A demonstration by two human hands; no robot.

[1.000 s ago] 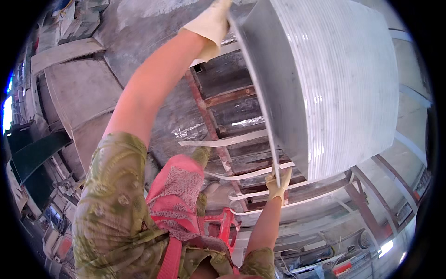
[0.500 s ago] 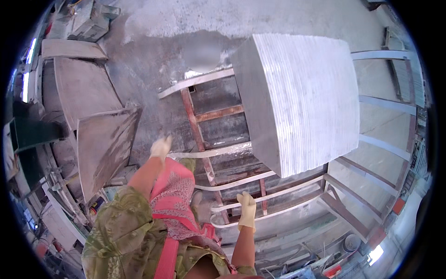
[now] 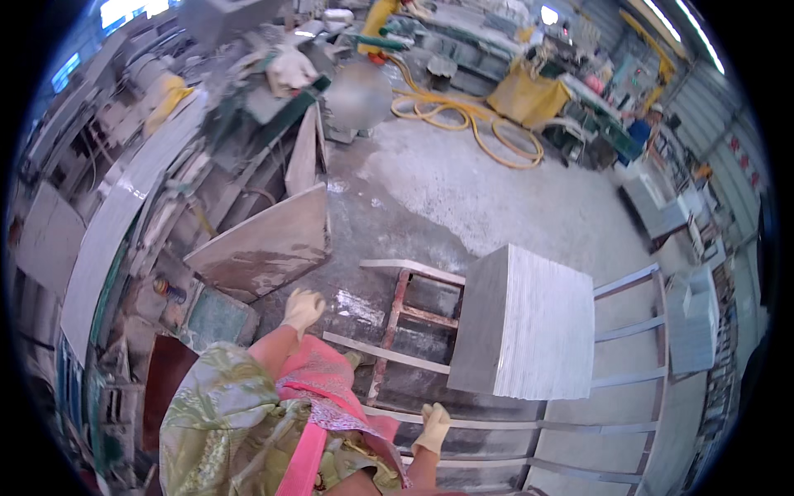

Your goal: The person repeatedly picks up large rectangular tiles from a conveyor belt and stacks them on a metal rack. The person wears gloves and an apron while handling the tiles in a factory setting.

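My left hand (image 3: 303,311), in a cream glove, hangs in the air near a leaning, stained slab (image 3: 273,241). Its fingers are loosely spread and hold nothing. My right hand (image 3: 432,428), gloved alike, is held low over the rails of a metal rack (image 3: 389,331). The fingers there are curled in, with no object visible in them. On the rack, to the right, rests a block-shaped stack of thin white-grey sheets (image 3: 546,326), their edges lined up in fine ridges. Neither hand touches the stack or the slab.
Rack rails (image 3: 628,331) stretch beyond the stack to the right. A yellow hose (image 3: 517,153) lies coiled across the far floor, near a yellow-covered bench (image 3: 529,95). Long boards (image 3: 124,215) and clutter crowd the left. Another pale stack (image 3: 691,322) stands far right.
My view has lifted and swung, bringing the far workshop and the hose into sight. The rack and stack now appear lower in the picture. Both hands remain without any object.
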